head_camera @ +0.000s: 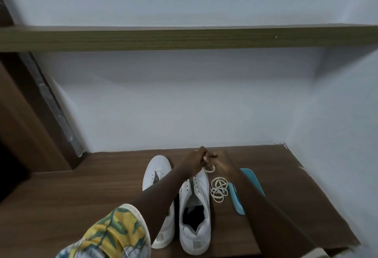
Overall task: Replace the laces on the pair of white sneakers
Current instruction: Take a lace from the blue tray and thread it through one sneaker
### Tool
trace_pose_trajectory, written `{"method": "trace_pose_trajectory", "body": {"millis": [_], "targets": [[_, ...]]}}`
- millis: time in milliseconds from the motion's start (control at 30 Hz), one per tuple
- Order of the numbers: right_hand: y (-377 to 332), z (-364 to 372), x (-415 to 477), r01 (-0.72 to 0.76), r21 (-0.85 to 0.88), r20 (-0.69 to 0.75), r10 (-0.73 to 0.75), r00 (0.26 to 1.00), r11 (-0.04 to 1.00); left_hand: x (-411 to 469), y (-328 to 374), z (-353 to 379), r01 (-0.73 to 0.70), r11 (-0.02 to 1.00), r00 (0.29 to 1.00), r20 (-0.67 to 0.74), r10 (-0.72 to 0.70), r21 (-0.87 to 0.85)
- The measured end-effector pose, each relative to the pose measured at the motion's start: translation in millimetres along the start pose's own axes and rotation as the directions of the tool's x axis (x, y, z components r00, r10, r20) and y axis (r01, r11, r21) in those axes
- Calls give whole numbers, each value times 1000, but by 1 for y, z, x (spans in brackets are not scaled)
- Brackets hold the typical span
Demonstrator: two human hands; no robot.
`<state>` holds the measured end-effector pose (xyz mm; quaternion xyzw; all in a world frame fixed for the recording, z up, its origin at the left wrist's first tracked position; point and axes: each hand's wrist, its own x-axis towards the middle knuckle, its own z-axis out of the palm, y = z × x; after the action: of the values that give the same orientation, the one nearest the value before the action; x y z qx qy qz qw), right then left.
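A white low-top leather-look sneaker (156,173) stands on the left with bare eyelets. Close beside it a second white sneaker (195,216) points the same way, toe towards the wall. Above that toe the left hand (195,160) and the right hand (223,160) meet, the fingers of both curled and pinching a cream lace (209,168), and a short loop of it hangs below them. Blur hides which fingers hold which part.

The lace looks light, limp and quick to twist, so it probably threads best when held close to its stiff tip. The shoes seem light but firm enough to stay put.

To the right lies a loose cream coil of lace (219,189), then a pale blue flat plastic object (237,202).

All of this rests on a dark brown wood-grain tabletop (92,192). A brown wooden door frame (30,114) stands at the left, a pale grey-blue wall (184,104) runs behind, and an olive-green shelf (184,39) hangs overhead.
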<state>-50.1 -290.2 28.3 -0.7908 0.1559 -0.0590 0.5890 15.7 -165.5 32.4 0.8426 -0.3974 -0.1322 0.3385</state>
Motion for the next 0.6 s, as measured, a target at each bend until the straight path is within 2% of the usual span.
{"method": "trace_pose_trajectory", "body": {"millis": [100,200,300,400,467,533,600], "targets": [[3,-8,-2,-5,-202,5,6,1000,979,-5,-10,-4,4,994,996,83,-13,111],[9,-13,0,-81,-320,-123,44,991,944,-10,-26,-14,43,983,994,90,-60,176],[21,-15,5,-201,-395,-243,109,964,896,-14,-38,-24,72,984,997,-7,-72,162],[21,-3,1,-206,-483,-175,136,975,851,-13,-39,-28,55,991,996,-75,-47,118],[12,9,-4,-107,-450,-103,68,992,887,-13,-30,-27,9,994,999,-47,-4,108],[1,20,-13,29,-273,-22,-36,999,962,-15,-19,-23,-55,996,998,-33,57,68],[-7,28,-17,45,-110,-9,-47,999,993,-19,-13,-19,-76,996,995,-56,78,39]]}}
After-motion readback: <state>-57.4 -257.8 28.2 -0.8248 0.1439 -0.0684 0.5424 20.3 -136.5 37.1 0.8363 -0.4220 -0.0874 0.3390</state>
